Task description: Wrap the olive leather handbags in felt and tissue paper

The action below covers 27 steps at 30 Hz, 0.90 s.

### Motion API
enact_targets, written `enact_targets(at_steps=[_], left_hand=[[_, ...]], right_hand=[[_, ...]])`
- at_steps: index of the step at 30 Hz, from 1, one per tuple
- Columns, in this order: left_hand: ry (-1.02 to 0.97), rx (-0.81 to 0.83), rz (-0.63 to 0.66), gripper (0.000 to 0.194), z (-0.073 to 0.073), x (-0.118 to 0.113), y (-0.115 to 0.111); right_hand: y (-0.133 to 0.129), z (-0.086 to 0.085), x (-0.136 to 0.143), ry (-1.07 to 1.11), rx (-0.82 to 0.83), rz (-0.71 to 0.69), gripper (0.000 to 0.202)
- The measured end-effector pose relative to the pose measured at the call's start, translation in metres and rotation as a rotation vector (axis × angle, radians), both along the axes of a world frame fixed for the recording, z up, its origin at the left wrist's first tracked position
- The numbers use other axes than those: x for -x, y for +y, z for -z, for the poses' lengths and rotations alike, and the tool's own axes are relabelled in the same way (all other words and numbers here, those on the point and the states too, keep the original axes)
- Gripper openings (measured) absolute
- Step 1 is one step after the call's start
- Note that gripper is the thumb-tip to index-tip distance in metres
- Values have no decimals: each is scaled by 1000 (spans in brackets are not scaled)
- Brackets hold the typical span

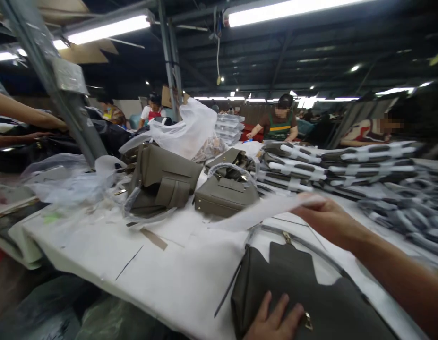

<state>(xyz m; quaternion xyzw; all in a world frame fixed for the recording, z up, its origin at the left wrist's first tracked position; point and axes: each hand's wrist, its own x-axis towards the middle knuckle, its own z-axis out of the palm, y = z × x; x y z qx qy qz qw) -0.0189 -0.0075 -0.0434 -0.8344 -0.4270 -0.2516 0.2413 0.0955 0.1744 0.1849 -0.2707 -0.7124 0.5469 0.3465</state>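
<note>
A dark olive handbag (293,274) lies on the white-covered table at the lower right, its flap up and a gold clasp showing. My left hand (275,318) rests on the front of this bag with its fingers spread. Above the bag's handle, my right hand (320,212) pinches a thin white sheet (257,212), blurred by motion, that stretches out to the left. Beyond the sheet stand a small olive handbag (224,196) with a wrapped handle and a larger open olive bag (165,179).
Wrapped olive parts (300,165) are stacked at the right, near a heap of wrapped handles (406,212). Clear plastic (77,184) lies at the left beside a slanted metal post (68,94). Brown scraps (154,238) lie on the table (169,278). Several people work farther back.
</note>
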Motion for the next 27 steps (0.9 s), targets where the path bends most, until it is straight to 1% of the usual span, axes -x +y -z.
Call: enact_targets(at_steps=[1, 3, 5, 6, 7, 8, 9, 11, 13, 14, 15, 17, 18, 19, 20, 23, 24, 25, 27], left_hand=[[-28, -27, 14, 57, -9, 4, -3], [-67, -4, 58, 59, -23, 12, -6], [-31, 91, 129, 63, -32, 16, -7], [-18, 124, 157, 67, -34, 18, -7], [-6, 149, 175, 70, -35, 18, -6], [2, 158, 186, 73, -35, 19, -6], [5, 155, 187, 75, -35, 19, -6], [17, 140, 177, 75, -36, 18, -6], [28, 130, 167, 75, -39, 18, -6], [31, 131, 164, 74, -41, 18, -7], [32, 133, 161, 73, -42, 18, -7], [36, 144, 166, 71, -45, 17, -8], [37, 155, 170, 72, -46, 17, -8], [37, 176, 171, 73, -47, 17, -9], [34, 204, 169, 74, -47, 16, -10], [7, 320, 153, 76, -49, 15, -16], [-8, 367, 144, 76, -51, 15, -19], [-23, 408, 137, 75, -53, 15, -21], [-31, 467, 130, 73, -57, 16, -23]], right_hand=[[-3, 0, -28, -78, 2, -32, 25], [-7, 4, -81, -282, -39, -110, 26], [-11, 13, -127, -552, -132, -171, 19], [-13, 18, -146, -687, -180, -190, 16], [-16, 23, -161, -809, -219, -206, 19], [-18, 27, -171, -906, -256, -206, 24], [-22, 30, -177, -974, -296, -175, 29], [-33, 34, -173, -1007, -396, -15, 33], [-50, 37, -153, -947, -473, 146, 40], [-60, 39, -139, -919, -474, 154, 48], [-71, 41, -125, -920, -448, 91, 61], [-92, 51, -102, -977, -353, -83, 90], [-101, 57, -94, -1014, -313, -147, 100], [-107, 65, -89, -1049, -287, -177, 103], [-111, 72, -87, -1076, -282, -178, 99], [-111, 90, -92, -1107, -348, -140, 65], [-108, 93, -96, -1091, -374, -135, 63], [-106, 93, -100, -1060, -392, -128, 65], [-103, 88, -107, -963, -418, -83, 71]])
